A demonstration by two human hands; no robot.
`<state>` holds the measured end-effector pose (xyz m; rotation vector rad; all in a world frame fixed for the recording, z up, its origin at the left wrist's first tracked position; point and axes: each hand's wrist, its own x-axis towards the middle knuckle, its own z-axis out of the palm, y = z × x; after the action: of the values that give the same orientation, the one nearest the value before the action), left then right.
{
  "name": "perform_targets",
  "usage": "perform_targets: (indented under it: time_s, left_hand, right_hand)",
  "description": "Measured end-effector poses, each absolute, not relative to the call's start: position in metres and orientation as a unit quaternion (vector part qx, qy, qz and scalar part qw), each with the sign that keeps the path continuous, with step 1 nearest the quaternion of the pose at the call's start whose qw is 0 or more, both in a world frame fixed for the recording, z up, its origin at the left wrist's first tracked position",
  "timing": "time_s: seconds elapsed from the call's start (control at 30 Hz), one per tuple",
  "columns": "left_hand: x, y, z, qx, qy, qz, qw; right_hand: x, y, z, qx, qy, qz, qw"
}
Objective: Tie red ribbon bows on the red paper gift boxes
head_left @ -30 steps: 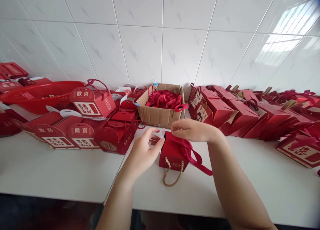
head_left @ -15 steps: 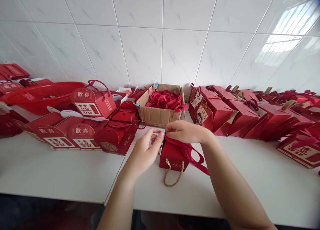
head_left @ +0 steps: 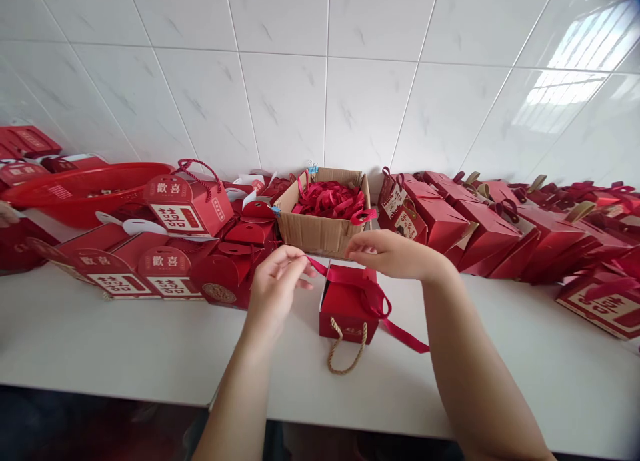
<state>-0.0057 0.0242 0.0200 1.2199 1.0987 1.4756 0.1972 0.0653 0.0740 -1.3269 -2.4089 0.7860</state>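
Note:
On the white table in front of me stands a small red gift box (head_left: 339, 303) with a twisted gold cord handle (head_left: 345, 369) hanging down its near side. A dark red ribbon (head_left: 406, 336) lies across its top, with a loop at the right and a tail trailing onto the table. My left hand (head_left: 280, 277), left of the box, pinches the ribbon's other end and draws it up taut. Above the far right edge of the box, my right hand (head_left: 395, 254) hovers with loosely bent fingers, nothing visible in them.
Behind the box, a cardboard box (head_left: 320, 231) holds a heap of red ribbons (head_left: 330, 201). Red gift boxes (head_left: 170, 274) and a red plastic basin (head_left: 90, 187) stand at left. Rows of red boxes (head_left: 493, 234) line the tiled wall at right. Another person's hand (head_left: 7, 214) shows at the far left.
My left hand has moved left, pulling the ribbon end out from the box. My right hand has let go of the ribbon and shifted slightly right and up.

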Motion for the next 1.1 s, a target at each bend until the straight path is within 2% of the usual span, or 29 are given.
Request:
perform_targets:
  time_s: [0.13, 0.37, 0.63, 0.8, 0.93, 1.0, 1.1]
  left_hand:
    - [-0.023, 0.026, 0.030, 0.353, 0.368, 0.689, 0.514]
    - [-0.045, 0.035, 0.034, 0.164, 0.346, 0.799, 0.464]
    - [-0.057, 0.037, 0.034, 0.117, 0.310, 0.828, 0.453]
    - [-0.057, 0.038, 0.030, 0.179, 0.327, 0.823, 0.429]
    - [-0.045, 0.043, 0.018, 0.299, 0.455, 0.765, 0.344]
    - [-0.038, 0.042, 0.013, 0.413, 0.517, 0.681, 0.314]
    - [-0.030, 0.036, 0.009, 0.607, 0.530, 0.499, 0.318]
  right_hand:
    - [0.220, 0.064, 0.081, -0.506, -0.810, 0.262, 0.137]
    - [0.244, 0.055, 0.091, -0.555, -0.774, 0.275, 0.133]
    - [0.243, 0.056, 0.090, -0.522, -0.798, 0.297, 0.044]
    - [0.229, 0.059, 0.087, -0.506, -0.809, 0.298, -0.006]
    - [0.220, 0.061, 0.085, -0.514, -0.809, 0.282, -0.030]
    - [0.217, 0.062, 0.084, -0.520, -0.807, 0.276, -0.041]
    - [0.217, 0.062, 0.083, -0.511, -0.812, 0.278, -0.045]
